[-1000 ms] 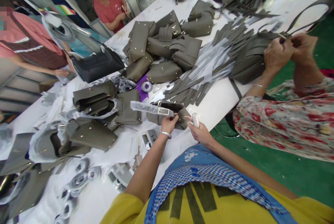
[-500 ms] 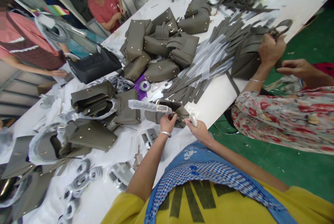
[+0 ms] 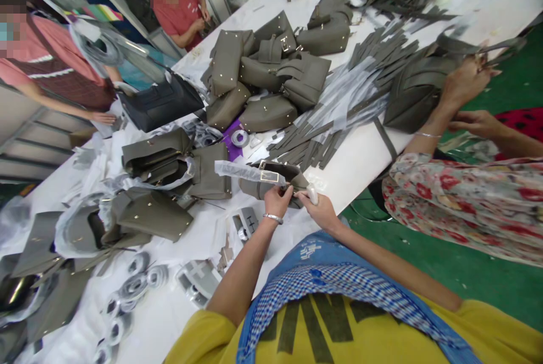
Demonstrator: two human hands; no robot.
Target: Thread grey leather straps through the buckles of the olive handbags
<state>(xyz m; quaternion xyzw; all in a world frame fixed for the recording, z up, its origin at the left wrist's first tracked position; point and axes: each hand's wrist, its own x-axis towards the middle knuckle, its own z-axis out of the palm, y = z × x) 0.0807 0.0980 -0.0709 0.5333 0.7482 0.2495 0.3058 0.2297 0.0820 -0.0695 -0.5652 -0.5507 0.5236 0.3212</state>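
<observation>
My left hand (image 3: 277,200) pinches a grey-green strap with a metal buckle (image 3: 271,176); its end is wrapped in clear plastic (image 3: 237,170) and sticks out to the left. A small grey-green bag (image 3: 276,181) lies on the white table right under the strap. My right hand (image 3: 321,209) is closed round a small white object (image 3: 313,195) and touches the bag's right end. Both hands meet at the table's near edge.
Several grey-green bags (image 3: 271,64) are heaped at the table's middle, loose straps (image 3: 339,104) to their right, tape rolls (image 3: 139,282) at near left. A co-worker in a floral sleeve (image 3: 462,194) handles a bag (image 3: 418,90) at right. Two people stand across the table.
My hands have barely shifted on the strap and bag. The co-worker at right lowered the bag's handle, and one hand dropped away from it.
</observation>
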